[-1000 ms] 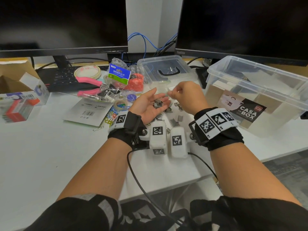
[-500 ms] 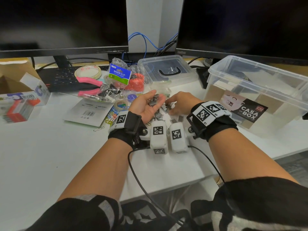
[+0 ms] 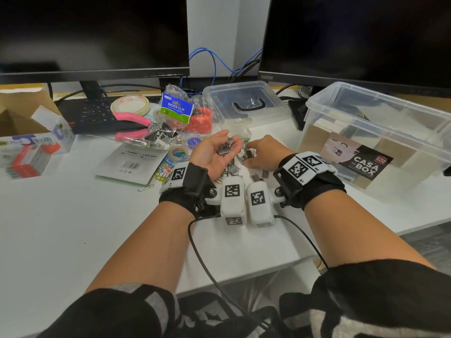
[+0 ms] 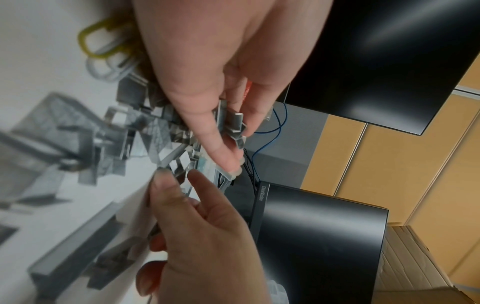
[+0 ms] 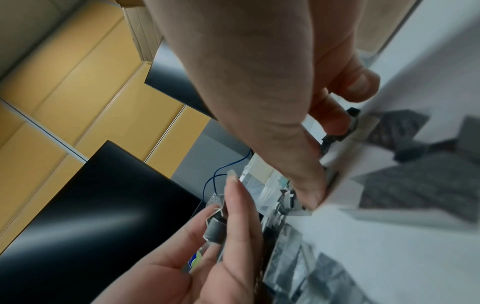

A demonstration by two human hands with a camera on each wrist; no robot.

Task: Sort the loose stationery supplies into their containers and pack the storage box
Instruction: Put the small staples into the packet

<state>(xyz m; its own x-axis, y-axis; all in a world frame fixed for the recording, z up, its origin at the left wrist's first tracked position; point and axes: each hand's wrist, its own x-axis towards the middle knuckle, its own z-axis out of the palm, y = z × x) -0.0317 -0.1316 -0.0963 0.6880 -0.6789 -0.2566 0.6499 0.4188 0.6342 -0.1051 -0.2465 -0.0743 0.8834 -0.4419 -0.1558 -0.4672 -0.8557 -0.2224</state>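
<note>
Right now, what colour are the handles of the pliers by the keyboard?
Pink; the pliers handles show best in the head view.

Office setting — two dark monitors (image 3: 92, 32) and a keyboard (image 3: 97, 115) on a white worktop (image 3: 61, 228), blue cables (image 3: 212, 62) behind, stationery (image 3: 156, 132) scattered.
</note>
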